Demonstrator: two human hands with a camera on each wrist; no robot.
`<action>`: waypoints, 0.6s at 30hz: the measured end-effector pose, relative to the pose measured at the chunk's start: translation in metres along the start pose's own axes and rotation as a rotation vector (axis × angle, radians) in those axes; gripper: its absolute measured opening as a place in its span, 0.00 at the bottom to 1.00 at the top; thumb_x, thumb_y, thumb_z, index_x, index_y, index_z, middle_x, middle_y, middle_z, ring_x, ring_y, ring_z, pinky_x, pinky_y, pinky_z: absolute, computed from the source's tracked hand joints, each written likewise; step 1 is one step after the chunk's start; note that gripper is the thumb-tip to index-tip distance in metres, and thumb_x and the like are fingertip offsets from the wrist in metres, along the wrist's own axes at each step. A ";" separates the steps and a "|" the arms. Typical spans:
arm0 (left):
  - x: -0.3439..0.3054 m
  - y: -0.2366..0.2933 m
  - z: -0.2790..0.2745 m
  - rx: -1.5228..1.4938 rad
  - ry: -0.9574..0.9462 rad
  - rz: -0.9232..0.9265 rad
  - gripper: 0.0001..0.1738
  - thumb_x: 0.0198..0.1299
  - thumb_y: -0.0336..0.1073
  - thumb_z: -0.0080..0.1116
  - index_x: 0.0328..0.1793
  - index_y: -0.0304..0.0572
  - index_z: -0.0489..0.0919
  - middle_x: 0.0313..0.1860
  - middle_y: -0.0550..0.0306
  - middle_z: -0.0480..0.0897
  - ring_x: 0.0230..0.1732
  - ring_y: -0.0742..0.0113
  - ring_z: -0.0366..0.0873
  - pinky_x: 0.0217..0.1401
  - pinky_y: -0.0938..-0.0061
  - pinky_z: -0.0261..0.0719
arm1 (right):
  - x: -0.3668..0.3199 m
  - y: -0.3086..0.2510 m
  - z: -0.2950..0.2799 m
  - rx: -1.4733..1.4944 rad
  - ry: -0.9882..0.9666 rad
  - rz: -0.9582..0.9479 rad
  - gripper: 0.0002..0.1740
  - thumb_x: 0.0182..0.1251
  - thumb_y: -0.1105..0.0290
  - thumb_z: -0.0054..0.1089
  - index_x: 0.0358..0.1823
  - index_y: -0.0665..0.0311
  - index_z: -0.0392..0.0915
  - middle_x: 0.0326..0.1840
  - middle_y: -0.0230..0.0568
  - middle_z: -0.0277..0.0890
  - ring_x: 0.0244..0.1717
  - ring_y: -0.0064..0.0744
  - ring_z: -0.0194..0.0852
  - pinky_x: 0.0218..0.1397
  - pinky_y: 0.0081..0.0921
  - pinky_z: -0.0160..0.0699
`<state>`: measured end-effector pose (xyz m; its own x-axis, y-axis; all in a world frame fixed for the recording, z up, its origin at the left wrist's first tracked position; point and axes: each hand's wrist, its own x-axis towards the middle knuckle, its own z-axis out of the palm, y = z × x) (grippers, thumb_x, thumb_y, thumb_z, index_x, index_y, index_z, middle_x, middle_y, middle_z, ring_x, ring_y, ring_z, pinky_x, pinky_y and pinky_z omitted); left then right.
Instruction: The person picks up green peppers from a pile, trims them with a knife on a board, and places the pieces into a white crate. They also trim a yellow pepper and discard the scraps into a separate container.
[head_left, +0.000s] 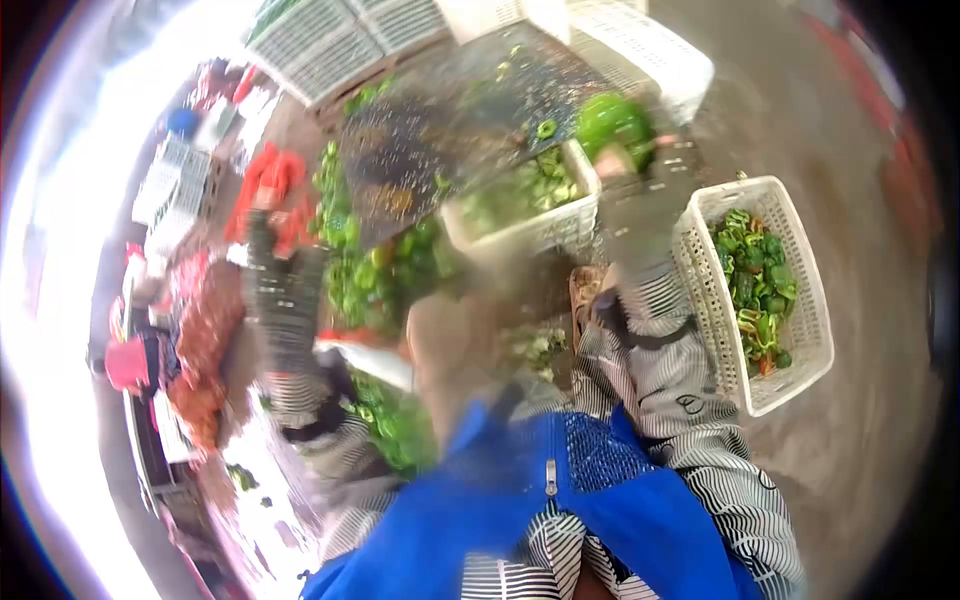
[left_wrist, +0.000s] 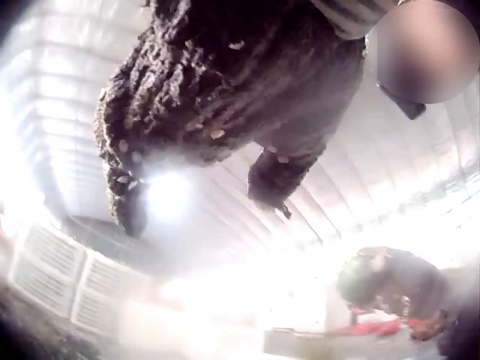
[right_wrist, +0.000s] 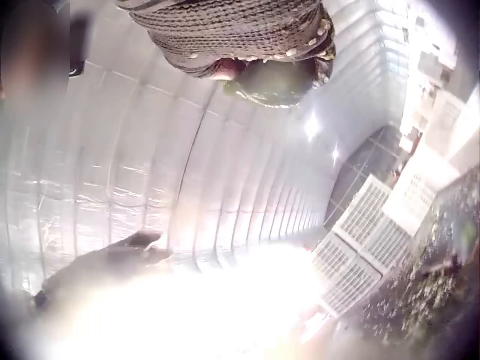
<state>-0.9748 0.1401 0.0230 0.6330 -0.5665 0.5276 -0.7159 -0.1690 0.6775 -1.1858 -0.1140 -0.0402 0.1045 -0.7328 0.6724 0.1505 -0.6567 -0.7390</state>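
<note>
Dark, seed-flecked gloves cover both hands. In the head view the right hand (head_left: 645,205) grips a large green pepper (head_left: 612,130) above the right end of a pepper-filled white crate (head_left: 530,236). The right wrist view shows that hand (right_wrist: 244,34) curled round the pepper (right_wrist: 274,82), hiding part of it. On the left, the blurred left hand (head_left: 283,285) is raised beside loose green peppers (head_left: 340,200), its fingertips overlapping something red (head_left: 280,172). Seen from the left wrist, this hand (left_wrist: 232,90) has its fingers spread apart and loosely bent, with nothing between them.
A white crate (head_left: 818,300) of green peppers stands on the floor at the right. Seeds and scraps litter a dark surface (head_left: 400,130) ahead. Stacked white crates (head_left: 320,50) stand beyond it. Filled reddish sacks (head_left: 210,330) and a person in a pink hat (head_left: 130,364) are at the left.
</note>
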 end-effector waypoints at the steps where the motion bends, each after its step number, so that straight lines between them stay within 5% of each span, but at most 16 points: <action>1: 0.000 0.002 -0.033 0.130 0.060 -0.011 0.36 0.61 0.26 0.60 0.76 0.40 0.62 0.67 0.55 0.71 0.63 0.68 0.70 0.66 0.74 0.68 | 0.009 0.007 0.000 -0.269 0.133 -0.193 0.24 0.67 0.67 0.57 0.63 0.66 0.71 0.49 0.47 0.76 0.40 0.34 0.79 0.39 0.27 0.85; 2: 0.005 -0.009 -0.064 0.261 0.146 0.047 0.34 0.62 0.26 0.59 0.75 0.38 0.62 0.67 0.53 0.71 0.64 0.67 0.70 0.66 0.73 0.69 | 0.013 0.016 0.001 -0.529 0.269 -0.397 0.23 0.71 0.62 0.57 0.62 0.66 0.71 0.50 0.50 0.78 0.41 0.39 0.83 0.37 0.28 0.87; 4: 0.014 -0.034 -0.124 0.533 0.248 0.172 0.31 0.65 0.28 0.58 0.74 0.35 0.63 0.68 0.50 0.72 0.65 0.64 0.72 0.66 0.71 0.72 | 0.012 0.031 0.007 -0.265 0.164 -0.114 0.24 0.72 0.59 0.54 0.62 0.67 0.70 0.53 0.49 0.76 0.46 0.41 0.81 0.44 0.30 0.87; 5: 0.020 -0.053 -0.149 0.693 0.275 0.242 0.30 0.66 0.28 0.57 0.74 0.33 0.63 0.68 0.49 0.72 0.65 0.63 0.72 0.65 0.70 0.73 | 0.013 0.043 0.020 -0.318 0.113 -0.224 0.25 0.70 0.62 0.57 0.64 0.66 0.69 0.58 0.49 0.73 0.54 0.41 0.77 0.50 0.31 0.84; 6: 0.030 -0.039 -0.142 0.227 0.393 0.108 0.29 0.67 0.29 0.57 0.73 0.33 0.64 0.67 0.48 0.72 0.63 0.63 0.74 0.63 0.70 0.75 | 0.014 0.055 0.033 -0.365 0.066 -0.335 0.27 0.67 0.65 0.60 0.66 0.65 0.68 0.64 0.49 0.69 0.62 0.42 0.72 0.57 0.32 0.82; 8: 0.043 -0.060 -0.149 0.163 0.441 -0.001 0.28 0.67 0.30 0.57 0.72 0.33 0.65 0.63 0.49 0.74 0.59 0.63 0.76 0.60 0.70 0.77 | -0.010 0.086 0.061 -0.742 -0.201 -0.177 0.30 0.64 0.71 0.60 0.68 0.64 0.68 0.69 0.50 0.68 0.68 0.43 0.68 0.63 0.35 0.78; 10: 0.069 -0.095 -0.155 0.091 0.509 -0.086 0.27 0.67 0.31 0.57 0.71 0.32 0.67 0.60 0.50 0.76 0.54 0.64 0.78 0.57 0.70 0.79 | -0.031 0.117 0.073 -0.728 -0.372 -0.096 0.30 0.62 0.74 0.59 0.68 0.65 0.68 0.70 0.51 0.67 0.70 0.45 0.65 0.67 0.36 0.74; 12: 0.083 -0.159 -0.150 0.407 0.452 -0.062 0.17 0.66 0.31 0.59 0.60 0.34 0.76 0.49 0.54 0.80 0.46 0.67 0.78 0.51 0.71 0.79 | -0.046 0.130 0.086 -0.716 -0.551 0.008 0.30 0.61 0.77 0.58 0.68 0.65 0.69 0.71 0.52 0.66 0.72 0.47 0.62 0.71 0.36 0.69; 14: 0.092 -0.236 -0.128 0.523 0.346 -0.291 0.18 0.60 0.44 0.62 0.52 0.41 0.78 0.38 0.50 0.80 0.39 0.70 0.76 0.44 0.68 0.75 | -0.056 0.128 0.102 -0.459 -0.630 0.261 0.29 0.58 0.82 0.57 0.64 0.67 0.72 0.70 0.53 0.68 0.72 0.51 0.62 0.76 0.36 0.61; 16: 0.075 -0.372 -0.090 0.645 0.322 0.065 0.17 0.60 0.44 0.61 0.50 0.42 0.79 0.36 0.45 0.81 0.37 0.60 0.79 0.42 0.61 0.75 | -0.056 0.139 0.118 -0.360 -0.642 0.384 0.28 0.56 0.83 0.57 0.62 0.66 0.73 0.68 0.53 0.70 0.71 0.50 0.64 0.76 0.35 0.61; 17: 0.062 -0.376 -0.060 0.413 0.107 -0.448 0.11 0.56 0.34 0.66 0.41 0.37 0.77 0.34 0.58 0.77 0.37 0.67 0.73 0.43 0.69 0.75 | -0.055 0.147 0.125 -0.377 -0.651 0.422 0.28 0.57 0.82 0.56 0.62 0.64 0.74 0.67 0.53 0.71 0.71 0.49 0.65 0.76 0.35 0.61; 18: 0.033 -0.472 -0.038 0.487 0.100 -0.314 0.13 0.56 0.34 0.65 0.43 0.37 0.77 0.32 0.58 0.77 0.36 0.65 0.74 0.43 0.67 0.75 | -0.053 0.166 0.132 -0.376 -0.663 0.408 0.28 0.58 0.82 0.56 0.62 0.62 0.74 0.66 0.52 0.72 0.71 0.47 0.65 0.75 0.35 0.62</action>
<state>-0.6053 0.2316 -0.2603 0.8443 -0.3549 0.4016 -0.5278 -0.6807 0.5080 -1.0361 -0.1607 -0.1930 0.6489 -0.7458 0.1503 -0.3466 -0.4657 -0.8143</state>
